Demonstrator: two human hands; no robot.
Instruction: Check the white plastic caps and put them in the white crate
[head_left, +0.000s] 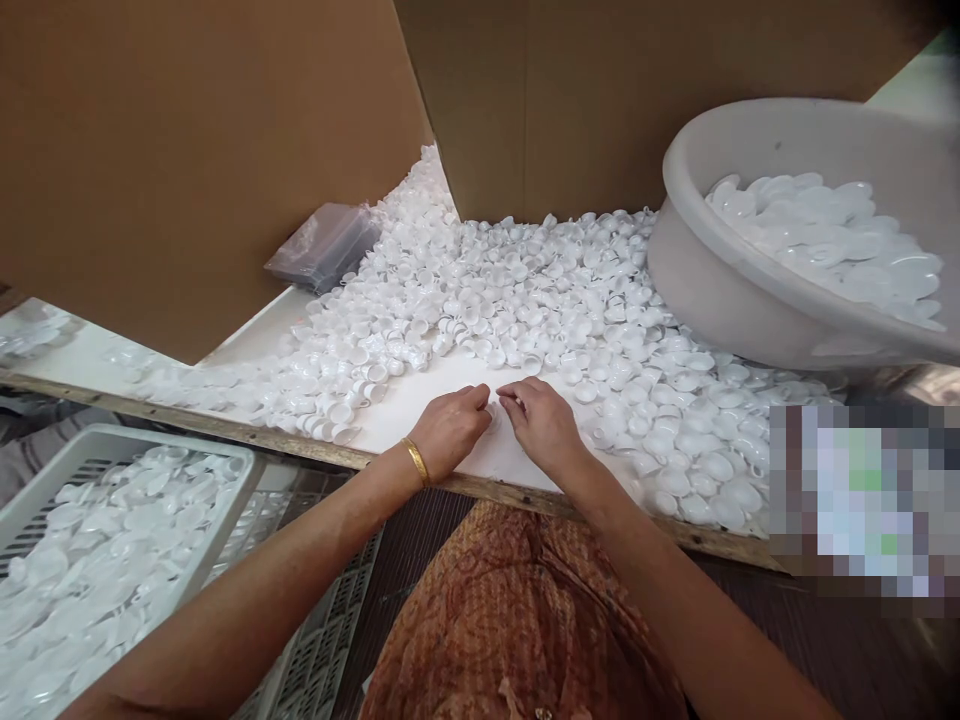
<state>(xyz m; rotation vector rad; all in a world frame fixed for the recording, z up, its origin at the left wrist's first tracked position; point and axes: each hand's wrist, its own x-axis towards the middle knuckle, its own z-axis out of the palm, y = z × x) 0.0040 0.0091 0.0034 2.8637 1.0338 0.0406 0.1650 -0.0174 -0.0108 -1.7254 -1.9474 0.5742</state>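
Note:
Near the front edge of the table, my left hand [452, 432] is closed, fingertips curled together over the white tabletop [420, 397]. Just beside it my right hand [546, 425] makes a pinch with thumb and forefinger. A bit of white shows between the two hands, but what either holds is too small and hidden to name. Beyond them lies a heap of small, glossy white cup-like plastic pieces [517, 290]. To the right of my right hand are flatter, oval white pieces [690, 450].
A large pale basin [712, 290] of white oval pieces stands at the right. At lower left is a white plastic crate [247, 470] full of white pieces. Two brown cardboard panels [202, 150] rise behind the heap. A stack of clear plastic bags [322, 245] lies near the left panel.

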